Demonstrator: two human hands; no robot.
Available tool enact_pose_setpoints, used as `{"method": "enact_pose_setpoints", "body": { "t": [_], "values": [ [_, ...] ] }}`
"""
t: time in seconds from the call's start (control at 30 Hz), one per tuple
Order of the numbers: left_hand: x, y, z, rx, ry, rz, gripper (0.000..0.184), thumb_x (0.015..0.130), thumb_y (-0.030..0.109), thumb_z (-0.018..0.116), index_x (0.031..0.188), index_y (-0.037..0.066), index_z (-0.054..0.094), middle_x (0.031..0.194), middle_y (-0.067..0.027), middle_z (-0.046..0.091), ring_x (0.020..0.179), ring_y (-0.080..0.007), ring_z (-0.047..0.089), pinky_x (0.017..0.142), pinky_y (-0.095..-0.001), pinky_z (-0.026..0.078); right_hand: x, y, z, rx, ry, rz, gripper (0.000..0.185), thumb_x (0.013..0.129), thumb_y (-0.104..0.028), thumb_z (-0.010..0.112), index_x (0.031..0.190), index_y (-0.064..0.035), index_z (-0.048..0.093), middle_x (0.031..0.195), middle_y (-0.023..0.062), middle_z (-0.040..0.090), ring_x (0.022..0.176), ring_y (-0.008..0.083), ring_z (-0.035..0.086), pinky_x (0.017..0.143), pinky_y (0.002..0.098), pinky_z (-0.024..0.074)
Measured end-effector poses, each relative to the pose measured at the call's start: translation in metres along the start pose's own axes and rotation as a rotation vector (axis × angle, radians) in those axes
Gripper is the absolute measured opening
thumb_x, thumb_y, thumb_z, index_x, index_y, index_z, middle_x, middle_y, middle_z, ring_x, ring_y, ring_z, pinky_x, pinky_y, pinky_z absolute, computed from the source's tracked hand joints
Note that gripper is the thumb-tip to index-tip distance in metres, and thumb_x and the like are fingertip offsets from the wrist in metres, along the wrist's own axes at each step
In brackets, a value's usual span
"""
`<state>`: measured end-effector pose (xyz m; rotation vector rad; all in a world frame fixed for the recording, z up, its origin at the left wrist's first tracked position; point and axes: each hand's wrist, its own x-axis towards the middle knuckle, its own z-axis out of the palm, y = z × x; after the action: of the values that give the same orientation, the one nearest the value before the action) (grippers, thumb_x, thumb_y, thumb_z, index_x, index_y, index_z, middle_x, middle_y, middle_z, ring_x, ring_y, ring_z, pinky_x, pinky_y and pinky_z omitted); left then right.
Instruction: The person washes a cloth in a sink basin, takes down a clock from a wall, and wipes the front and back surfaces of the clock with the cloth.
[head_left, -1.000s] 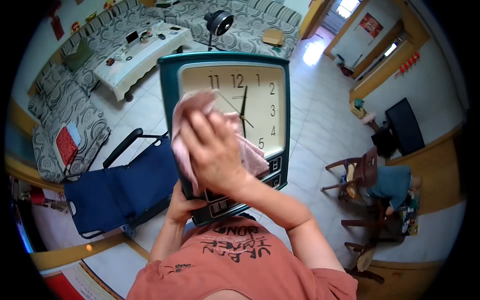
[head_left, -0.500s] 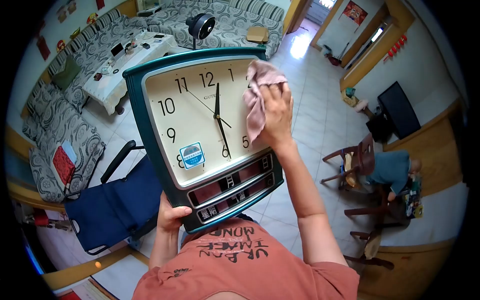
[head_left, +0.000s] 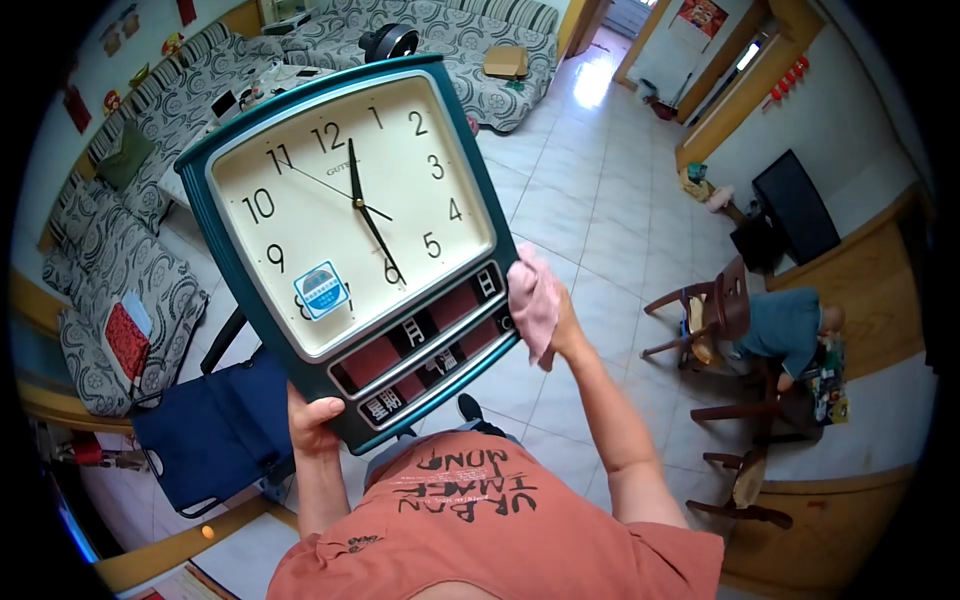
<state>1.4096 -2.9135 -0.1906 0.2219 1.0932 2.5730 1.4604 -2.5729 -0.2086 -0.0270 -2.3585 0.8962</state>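
Observation:
A large wall clock with a dark green frame and cream dial is held up, tilted to the left. A blue round-topped sticker is on its dial near the 8. My left hand grips the clock's lower left corner, thumb on the front and the other fingers hidden behind. Beside the clock's lower right edge, my right hand holds a pink cloth, which covers most of its fingers.
A blue folding chair stands at the left, before a patterned sofa. Behind the clock is a covered table. At the right, another person is near wooden chairs and a dark screen.
The cloth in my right hand has moved from the left of the dial across to its right, then down to the clock's lower right edge. The clock has shifted left and tilted further.

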Motion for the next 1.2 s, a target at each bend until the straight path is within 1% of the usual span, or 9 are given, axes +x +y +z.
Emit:
{"method": "enact_pose_setpoints", "body": {
  "t": [0.23, 0.27, 0.33, 0.4, 0.43, 0.6, 0.8, 0.87, 1.2],
  "values": [
    [0.006, -0.004, 0.007, 0.003, 0.009, 0.033, 0.078, 0.062, -0.001, 0.073, 0.135, -0.001, 0.046, 0.123, -0.0188, 0.060, 0.109, -0.0314, 0.063, 0.097, -0.0396, 0.052, -0.035, -0.049, 0.040, -0.257, 0.355, 0.075, 0.059, 0.075, -0.014, 0.073, 0.128, 0.0048, 0.051, 0.127, 0.0190, 0.052, 0.116, 0.0402, 0.049, 0.099, 0.0451, 0.0409],
    [0.007, -0.005, 0.007, 0.006, 0.011, 0.035, 0.078, 0.062, -0.001, 0.073, 0.135, -0.001, 0.046, 0.123, -0.0188, 0.060, 0.109, -0.0314, 0.063, 0.097, -0.0396, 0.052, -0.036, -0.060, 0.042, -0.425, 0.250, -0.087, 0.057, 0.077, -0.021, 0.072, 0.125, 0.0034, 0.053, 0.124, 0.0187, 0.052, 0.114, 0.0374, 0.049, 0.098, 0.0452, 0.0380],
    [0.009, -0.011, 0.004, 0.024, 0.004, 0.045, 0.077, 0.062, -0.001, 0.072, 0.134, 0.000, 0.046, 0.122, -0.0185, 0.060, 0.109, -0.0316, 0.063, 0.096, -0.0401, 0.052, -0.055, -0.088, 0.050, -0.233, 0.118, -0.148, 0.060, 0.075, -0.032, 0.068, 0.123, 0.0018, 0.055, 0.120, 0.0149, 0.053, 0.115, 0.0334, 0.048, 0.096, 0.0487, 0.0318],
    [0.008, -0.014, 0.003, 0.023, 0.005, 0.042, 0.076, 0.063, -0.002, 0.071, 0.134, 0.000, 0.045, 0.122, -0.0183, 0.060, 0.109, -0.0320, 0.063, 0.095, -0.0406, 0.053, -0.069, -0.126, 0.066, -0.241, 0.067, -0.458, 0.046, 0.075, -0.030, 0.070, 0.111, -0.0026, 0.065, 0.116, 0.0123, 0.055, 0.107, 0.0294, 0.052, 0.090, 0.0452, 0.0358],
    [0.009, -0.016, 0.003, 0.012, 0.007, 0.054, 0.075, 0.063, -0.003, 0.070, 0.134, 0.000, 0.046, 0.122, -0.0182, 0.060, 0.109, -0.0320, 0.063, 0.096, -0.0408, 0.052, -0.077, -0.128, 0.073, -0.195, 0.038, -0.362, 0.038, 0.076, -0.030, 0.071, 0.105, -0.0054, 0.069, 0.113, 0.0088, 0.058, 0.104, 0.0271, 0.054, 0.086, 0.0422, 0.0393],
    [0.009, -0.018, 0.010, -0.062, 0.019, 0.056, 0.074, 0.064, -0.004, 0.066, 0.135, -0.001, 0.045, 0.122, -0.0191, 0.060, 0.110, -0.0325, 0.063, 0.098, -0.0431, 0.052, -0.054, -0.132, 0.053, -0.099, -0.008, -0.560, 0.029, 0.079, -0.025, 0.065, 0.102, -0.0080, 0.069, 0.111, 0.0045, 0.061, 0.105, 0.0231, 0.056, 0.084, 0.0375, 0.0441],
    [0.004, -0.019, 0.015, -0.101, -0.019, 0.024, 0.075, 0.065, -0.004, 0.065, 0.137, -0.003, 0.044, 0.125, -0.0203, 0.060, 0.109, -0.0342, 0.065, 0.092, -0.0433, 0.056, -0.013, -0.055, -0.007, -0.482, 0.129, -0.194, 0.029, 0.082, -0.018, 0.061, 0.109, -0.0071, 0.068, 0.110, 0.0107, 0.062, 0.106, 0.0308, 0.054, 0.089, 0.0432, 0.0427],
    [0.003, -0.023, 0.011, -0.134, -0.022, 0.050, 0.073, 0.066, -0.004, 0.065, 0.136, -0.002, 0.045, 0.124, -0.0207, 0.060, 0.109, -0.0342, 0.064, 0.092, -0.0437, 0.056, -0.004, -0.060, -0.017, -0.417, 0.144, -0.163, 0.032, 0.083, -0.017, 0.061, 0.112, -0.0065, 0.067, 0.111, 0.0114, 0.062, 0.107, 0.0320, 0.053, 0.090, 0.0442, 0.0422],
    [0.005, -0.021, 0.012, -0.168, -0.048, 0.045, 0.073, 0.067, -0.006, 0.061, 0.137, -0.003, 0.045, 0.128, -0.0223, 0.058, 0.116, -0.0362, 0.060, 0.100, -0.0475, 0.051, -0.057, -0.118, 0.044, -0.160, -0.047, -0.648, 0.023, 0.080, -0.026, 0.064, 0.100, -0.0163, 0.068, 0.113, -0.0003, 0.062, 0.109, 0.0221, 0.053, 0.087, 0.0381, 0.0440]
  ]
}}
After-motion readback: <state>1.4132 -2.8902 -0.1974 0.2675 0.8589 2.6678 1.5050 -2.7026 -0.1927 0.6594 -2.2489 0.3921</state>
